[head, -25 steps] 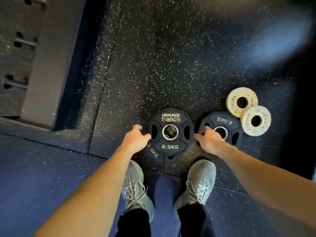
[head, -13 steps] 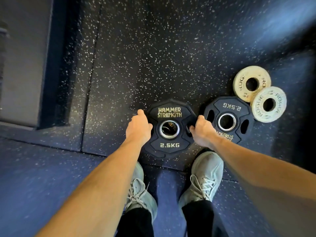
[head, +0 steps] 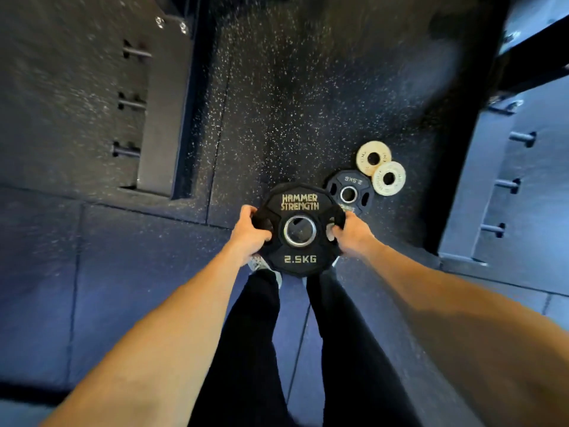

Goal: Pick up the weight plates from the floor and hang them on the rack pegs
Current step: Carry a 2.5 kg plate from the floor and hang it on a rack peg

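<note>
A black 2.5 kg Hammer Strength plate point(head: 300, 260) is off the floor, held flat between both hands above my shoes. My left hand point(head: 248, 234) grips its left handle slot, my right hand point(head: 351, 231) its right one. A second black 2.5 kg plate point(head: 351, 181) lies on the speckled floor just beyond, on the right. Two small cream plates point(head: 381, 169) lie overlapping further right of it. A rack upright with pegs point(head: 129, 152) stands at the left, another with pegs point(head: 508, 184) at the right.
The floor point(head: 292, 103) is dark speckled rubber with tile seams. My legs in black trousers point(head: 255, 349) fill the lower middle. A dark frame beam point(head: 535, 53) crosses the upper right corner.
Both hands closed on the black plate's handle slots and lifted it off the floor. The view rose, so the plates on the floor look smaller and both rack uprights came into sight.
</note>
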Demonstrator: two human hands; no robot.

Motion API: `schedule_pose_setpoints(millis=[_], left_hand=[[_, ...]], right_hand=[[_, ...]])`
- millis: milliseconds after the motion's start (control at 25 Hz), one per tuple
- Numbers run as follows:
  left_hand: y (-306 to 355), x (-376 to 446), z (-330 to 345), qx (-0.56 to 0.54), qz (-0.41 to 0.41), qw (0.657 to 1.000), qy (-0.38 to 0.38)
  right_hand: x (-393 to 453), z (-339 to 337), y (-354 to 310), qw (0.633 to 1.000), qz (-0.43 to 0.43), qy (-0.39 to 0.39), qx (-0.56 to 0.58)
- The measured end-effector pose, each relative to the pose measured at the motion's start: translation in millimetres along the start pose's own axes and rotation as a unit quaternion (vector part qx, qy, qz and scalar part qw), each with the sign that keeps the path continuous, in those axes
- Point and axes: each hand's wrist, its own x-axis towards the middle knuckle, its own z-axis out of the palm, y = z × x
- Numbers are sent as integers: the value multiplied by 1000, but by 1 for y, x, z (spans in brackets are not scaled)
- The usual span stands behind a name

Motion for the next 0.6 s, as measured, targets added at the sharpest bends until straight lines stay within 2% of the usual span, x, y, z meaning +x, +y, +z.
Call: schedule_pose_setpoints(millis=[160,320,600], left_hand=[[19,-129,-27,-48,10,999,14],[28,-219,-35,-24,55,997,40],[29,-287,-15,4,122,989,87]], right_hand=[[-123,-49,-18,999,-46,11,7],[-208,-75,-23,994,-97,50,2],[-263,-94,1,983,-158,93,1]])
